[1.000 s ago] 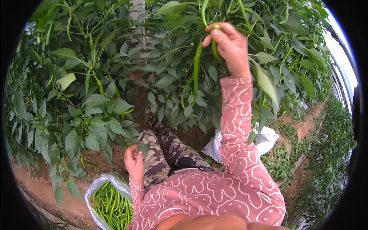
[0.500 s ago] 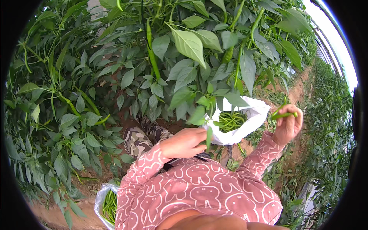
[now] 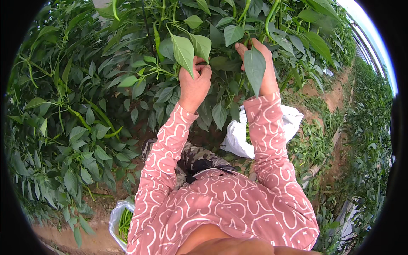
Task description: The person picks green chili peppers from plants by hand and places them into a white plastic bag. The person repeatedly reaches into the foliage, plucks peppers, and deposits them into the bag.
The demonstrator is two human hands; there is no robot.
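Both my hands are raised into a leafy pepper plant. My left hand is closed among the stems behind a broad light-green leaf; what its fingers pinch is hidden. A long green chili pepper hangs to its left. On the right, my right hand reaches up with fingers curled around something I cannot make out, partly covered by a drooping dark leaf. Above it hangs another green chili pepper. Below my right forearm stands an open white bag, its contents mostly hidden by the sleeve.
A clear plastic bag beside me at the lower left holds many green chili peppers. More peppers hang on the plants at left. A dirt path runs along the right, bordered by another row of plants.
Both hands have moved up into the foliage, the left from near my waist, the right from beside the white bag. Green peppers visible in my right hand earlier no longer show there.
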